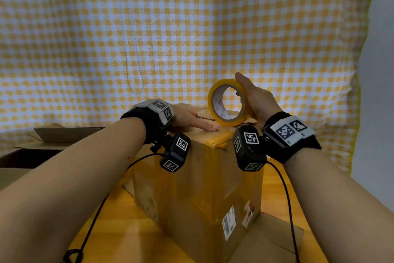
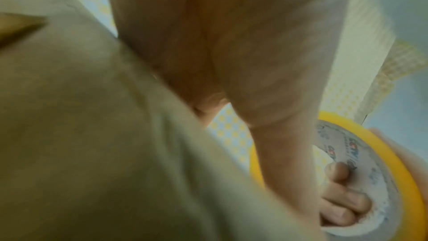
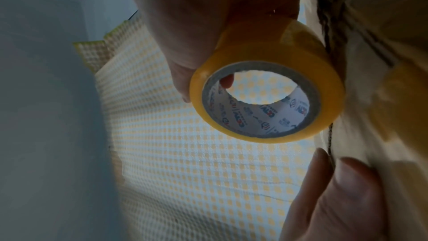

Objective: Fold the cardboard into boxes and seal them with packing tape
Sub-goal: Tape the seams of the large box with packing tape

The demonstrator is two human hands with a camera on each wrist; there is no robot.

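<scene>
A closed cardboard box [image 1: 198,188] stands on the wooden table, wrapped in yellowish tape, with shipping labels on its near side. My left hand [image 1: 191,118] lies flat on the box top, fingers straight, pressing the tape strip near the front edge. My right hand [image 1: 253,98] grips a yellow packing tape roll [image 1: 227,102] upright on the box top, thumb over the rim and fingertips inside the core. In the right wrist view the roll [image 3: 266,102] sits beside the box's top seam. The left wrist view shows the roll [image 2: 361,177] with fingers [image 2: 345,202] in its core.
Flattened and part-open cardboard [image 1: 53,137] lies at the left of the table. Another flat cardboard piece [image 1: 273,241] sits at the front right, beside the box. A yellow checked cloth [image 1: 191,28] hangs behind. Black wrist-camera cables [image 1: 93,218] trail over the table.
</scene>
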